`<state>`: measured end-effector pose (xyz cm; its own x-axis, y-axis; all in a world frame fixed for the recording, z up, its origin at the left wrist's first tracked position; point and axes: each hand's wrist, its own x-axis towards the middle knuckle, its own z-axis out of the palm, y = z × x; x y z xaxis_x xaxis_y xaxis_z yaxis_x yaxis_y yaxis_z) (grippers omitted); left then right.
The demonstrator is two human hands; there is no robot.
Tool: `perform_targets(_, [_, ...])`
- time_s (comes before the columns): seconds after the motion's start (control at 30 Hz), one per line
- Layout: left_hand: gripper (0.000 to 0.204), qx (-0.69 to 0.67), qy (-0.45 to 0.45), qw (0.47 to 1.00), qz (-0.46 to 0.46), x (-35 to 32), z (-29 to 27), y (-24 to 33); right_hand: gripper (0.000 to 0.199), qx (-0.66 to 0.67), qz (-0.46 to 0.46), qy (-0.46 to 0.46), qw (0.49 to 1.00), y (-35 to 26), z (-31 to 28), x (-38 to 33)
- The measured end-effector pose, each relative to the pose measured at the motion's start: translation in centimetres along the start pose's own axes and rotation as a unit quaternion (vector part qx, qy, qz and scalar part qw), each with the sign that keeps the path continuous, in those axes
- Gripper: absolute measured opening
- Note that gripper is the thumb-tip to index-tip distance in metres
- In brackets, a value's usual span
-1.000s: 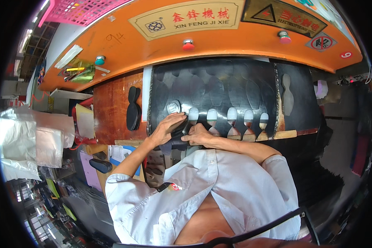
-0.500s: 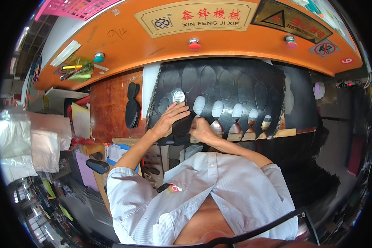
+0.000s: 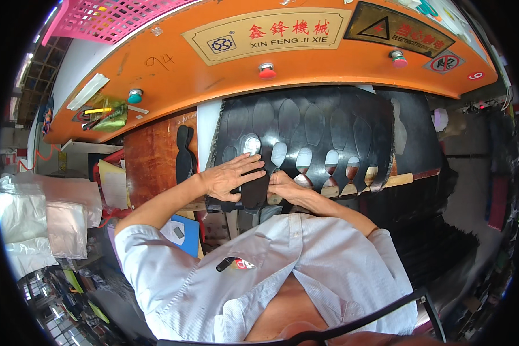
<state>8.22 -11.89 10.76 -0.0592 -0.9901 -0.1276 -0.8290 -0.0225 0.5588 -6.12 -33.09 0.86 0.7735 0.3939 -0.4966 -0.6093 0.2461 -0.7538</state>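
Both hands lower now, left hand (image 3: 229,176) fingers flat, right hand (image 3: 285,185) fingers gripping black sole cutout (image 3: 254,191) between.

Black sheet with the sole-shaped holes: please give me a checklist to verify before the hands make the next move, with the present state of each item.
1. Left hand flat on the black sheet: ok.
2. Right hand at the sheet's lower edge: ok; its grip cannot tell.
3. Black sole-shaped piece between both hands: ok; held or only touched, cannot tell.
4. Sheet lying flat under the orange machine head: ok.
5. Hands outside the press area: cannot tell.
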Motion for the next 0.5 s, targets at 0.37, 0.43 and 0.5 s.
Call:
perform_targets(0.37, [0.06,-0.103,0.207,0.972,-0.035,1.7,1.8,-0.7,0.046,0.154,-0.052,-0.071,0.984,-0.2,-1.0,-1.2])
perform_targets(0.43, [0.048,-0.209,0.258,0.932,-0.144,2.0,1.0,-0.1,0.053,0.084,-0.029,-0.044,0.995,-0.4,-0.8,-1.4])
perform_targets(0.5, [0.034,-0.334,0.338,0.82,-0.319,1.7,-0.5,0.4,0.05,0.05,-0.051,-0.04,0.997,-0.4,-0.6,-1.3])
